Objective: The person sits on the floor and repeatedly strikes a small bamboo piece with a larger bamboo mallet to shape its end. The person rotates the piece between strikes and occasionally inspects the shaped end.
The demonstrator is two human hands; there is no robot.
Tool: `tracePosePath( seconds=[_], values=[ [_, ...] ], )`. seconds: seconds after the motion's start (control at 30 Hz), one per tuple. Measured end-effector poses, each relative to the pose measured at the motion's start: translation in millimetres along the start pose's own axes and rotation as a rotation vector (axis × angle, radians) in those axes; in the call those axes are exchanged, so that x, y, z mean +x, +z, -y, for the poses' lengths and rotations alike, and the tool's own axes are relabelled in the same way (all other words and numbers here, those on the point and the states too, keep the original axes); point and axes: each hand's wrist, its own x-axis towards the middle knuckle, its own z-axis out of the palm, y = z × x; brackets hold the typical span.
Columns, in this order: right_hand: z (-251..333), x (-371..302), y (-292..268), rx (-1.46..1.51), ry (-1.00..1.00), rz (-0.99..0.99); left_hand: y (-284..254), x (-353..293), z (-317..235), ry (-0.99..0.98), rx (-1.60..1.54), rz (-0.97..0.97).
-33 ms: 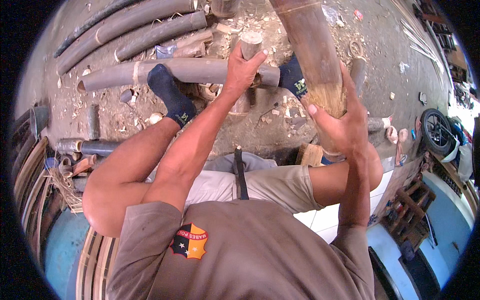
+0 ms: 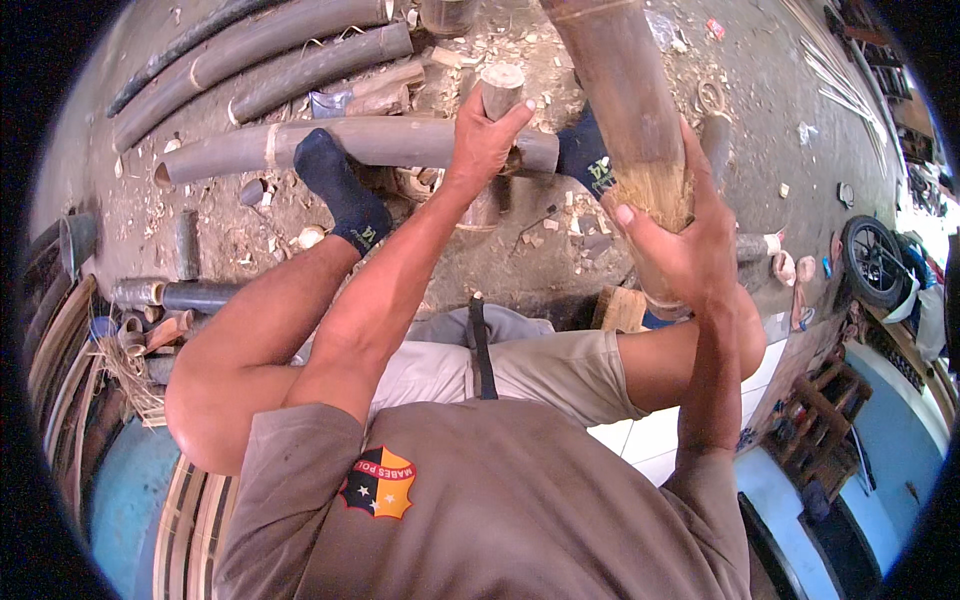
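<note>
Wrapped around a short round wooden piece [image 2: 502, 90] with a pale cut top is my left hand [image 2: 485, 145]. It is above the right part of a long bamboo pole [image 2: 390, 143] on the ground; whether they touch I cannot tell. My left foot, in a dark sock [image 2: 335, 180], rests against that pole. On the right, my right hand [image 2: 690, 235] grips a thick bamboo tube [image 2: 630, 90], thumb on one side and fingers on the other. The tube slants up past the top edge. A rough, pale yellow patch shows on it by my thumb. Its lower part is partly hidden by the hand.
More bamboo poles [image 2: 270, 45] lie at the far left. Chips and offcuts litter the ground [image 2: 540, 260]. A wooden block [image 2: 620, 308] is by my right thigh. Split strips [image 2: 65, 340] are stacked left; a black wheel [image 2: 872, 262] and a wooden rack [image 2: 820, 425] stand right.
</note>
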Motion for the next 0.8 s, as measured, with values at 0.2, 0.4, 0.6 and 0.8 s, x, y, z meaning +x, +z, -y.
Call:
tracePosePath(
  seconds=[0.2,0.4,0.6,0.8],
  values=[
    [10.1,19.8,-3.3,0.027,-0.106,-0.041,-0.3,1.9,0.9,0.037,-0.023,0.031],
    [17.9,34.1,-1.1,0.07,-0.137,-0.075,-4.8,7.1,-5.8,-0.076,0.006,0.047],
    [20.1,38.6,2.0,0.164,-0.148,-0.076,1.9,4.5,-8.8,-0.005,-0.01,0.073],
    [9.3,52.6,12.2,-0.006,-0.057,0.025,2.3,4.2,-7.9,0.055,0.02,0.081]
  ],
)
